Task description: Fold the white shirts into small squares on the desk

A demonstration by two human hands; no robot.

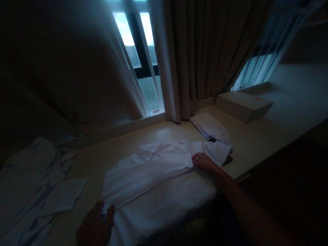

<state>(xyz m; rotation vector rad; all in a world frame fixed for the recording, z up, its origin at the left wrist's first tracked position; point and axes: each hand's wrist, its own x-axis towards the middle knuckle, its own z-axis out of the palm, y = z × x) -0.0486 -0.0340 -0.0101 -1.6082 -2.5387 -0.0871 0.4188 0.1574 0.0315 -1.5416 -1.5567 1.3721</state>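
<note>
A white collared shirt (143,174) lies spread in front of me, its collar at the far side and a long folded band running across it. My right hand (203,161) is closed in a pinch on the band's right end. At the band's left end, my left hand (96,223) has its thumb and fingers around the fabric edge; the fingertips are partly lost in the dark. The near part of the shirt hangs over the front edge of the pale counter (151,131).
Crumpled white garments (28,191) lie on the left. Beyond my right hand sits a folded white cloth stack (211,126), with a small dark object (227,160) nearby. A pale box (243,104) stands farther right. Curtains (179,61) and a window (140,51) line the back.
</note>
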